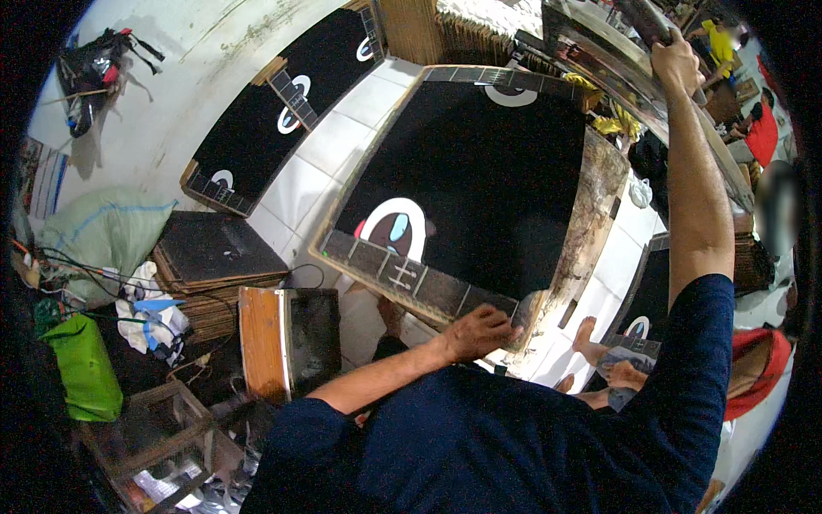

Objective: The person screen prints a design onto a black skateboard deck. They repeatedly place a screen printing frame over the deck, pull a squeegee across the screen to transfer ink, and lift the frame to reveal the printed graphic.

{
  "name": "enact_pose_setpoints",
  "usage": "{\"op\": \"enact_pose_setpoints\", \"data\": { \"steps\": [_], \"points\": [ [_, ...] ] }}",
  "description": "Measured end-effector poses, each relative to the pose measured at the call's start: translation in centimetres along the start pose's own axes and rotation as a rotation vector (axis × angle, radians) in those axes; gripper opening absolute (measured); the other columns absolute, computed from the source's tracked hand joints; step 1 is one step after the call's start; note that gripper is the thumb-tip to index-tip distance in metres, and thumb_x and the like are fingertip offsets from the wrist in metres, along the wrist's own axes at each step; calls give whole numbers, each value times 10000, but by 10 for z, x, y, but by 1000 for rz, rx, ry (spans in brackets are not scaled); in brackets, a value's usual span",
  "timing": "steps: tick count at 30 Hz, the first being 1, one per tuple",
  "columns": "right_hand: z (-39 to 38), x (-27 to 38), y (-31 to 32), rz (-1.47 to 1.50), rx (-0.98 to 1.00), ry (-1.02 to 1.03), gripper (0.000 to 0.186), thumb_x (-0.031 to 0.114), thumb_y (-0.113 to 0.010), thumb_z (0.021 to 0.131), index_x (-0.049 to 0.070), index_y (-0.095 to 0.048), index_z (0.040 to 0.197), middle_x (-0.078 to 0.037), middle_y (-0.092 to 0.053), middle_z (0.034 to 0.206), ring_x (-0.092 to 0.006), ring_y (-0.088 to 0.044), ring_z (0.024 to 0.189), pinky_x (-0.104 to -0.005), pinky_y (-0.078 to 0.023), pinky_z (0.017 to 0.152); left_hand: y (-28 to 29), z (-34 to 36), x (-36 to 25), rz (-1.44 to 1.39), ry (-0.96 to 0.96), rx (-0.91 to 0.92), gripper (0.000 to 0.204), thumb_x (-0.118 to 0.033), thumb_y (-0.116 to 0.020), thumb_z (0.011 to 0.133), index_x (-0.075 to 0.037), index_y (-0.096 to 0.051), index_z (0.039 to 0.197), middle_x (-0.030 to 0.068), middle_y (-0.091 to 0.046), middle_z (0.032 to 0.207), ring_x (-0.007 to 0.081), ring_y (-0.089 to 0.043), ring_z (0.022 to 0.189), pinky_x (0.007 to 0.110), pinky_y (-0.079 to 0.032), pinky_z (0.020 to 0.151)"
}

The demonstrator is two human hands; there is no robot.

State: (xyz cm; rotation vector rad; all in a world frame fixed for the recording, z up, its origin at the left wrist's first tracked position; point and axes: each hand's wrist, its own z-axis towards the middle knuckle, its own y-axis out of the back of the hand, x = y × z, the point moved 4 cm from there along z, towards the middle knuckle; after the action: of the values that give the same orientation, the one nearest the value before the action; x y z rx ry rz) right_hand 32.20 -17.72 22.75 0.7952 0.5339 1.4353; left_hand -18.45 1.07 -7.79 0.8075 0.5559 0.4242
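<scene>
A large black sheet [454, 171] with white eye shapes and a grey gridded border lies on a low table in front of me. My left hand [484, 332] is at its near edge, close to the right corner. The fingers are curled together; what they pinch, if anything, is hidden. With my right arm stretched up and to the right, my right hand [678, 64] is wrapped round the dark bar [646, 21] along the top of a tilted frame [608, 56]. That frame stands raised beyond the table's right side.
More black printed sheets [248, 120] lie at the left by the wall. A dark stack of boards [218, 265], an orange-sided box [264, 343] and a green bag [84, 368] stand at the left. A person's bare feet [589, 343] show at the right; people in yellow and red are farther off.
</scene>
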Motion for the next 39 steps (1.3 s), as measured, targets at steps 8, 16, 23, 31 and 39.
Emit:
{"op": "enact_pose_setpoints", "data": {
  "steps": [8,16,23,31,39],
  "points": [
    [-14,-3,-1,-72,-26,-17,558,391,-645,902,316,-582,1452,-60,-658,1387,-285,-615,1282,-533,-442,1047,31,-75,137,62,581,-14,666,-428,-886,678,-115,-695,1234,174,-613,1269,387,-542,1193,525,-427,993],
    [-9,-6,4,-22,-45,-61,580,388,-639,878,349,-583,1454,-98,-702,1322,-323,-647,1250,-548,-442,1054,153,-273,336,274,1490,-140,594,-470,-684,948,-14,-629,1324,275,-626,1307,457,-572,1240,493,-442,1042],
    [-47,17,34,154,-247,-22,419,76,-636,796,115,-715,1206,-170,-729,1168,-342,-671,1142,-449,-488,997,163,-295,300,-123,1513,-315,441,-321,-540,1077,58,-615,864,123,-565,692,219,-518,678,425,-430,653],
    [-44,21,43,223,-271,-33,342,117,-696,840,97,-731,1179,-183,-751,1097,-336,-715,1062,-431,-524,946,92,-264,264,-555,1545,-375,460,-378,-622,1045,-9,-592,771,-32,-505,684,98,-443,666,319,-400,599],
    [-38,13,37,288,-240,-30,328,165,-735,856,90,-727,1175,-180,-751,1092,-341,-713,1054,-426,-532,918,108,-278,245,-306,1555,-184,434,-396,-786,911,20,-707,1005,153,-751,907,220,-699,811,387,-543,777]
  ]
}}
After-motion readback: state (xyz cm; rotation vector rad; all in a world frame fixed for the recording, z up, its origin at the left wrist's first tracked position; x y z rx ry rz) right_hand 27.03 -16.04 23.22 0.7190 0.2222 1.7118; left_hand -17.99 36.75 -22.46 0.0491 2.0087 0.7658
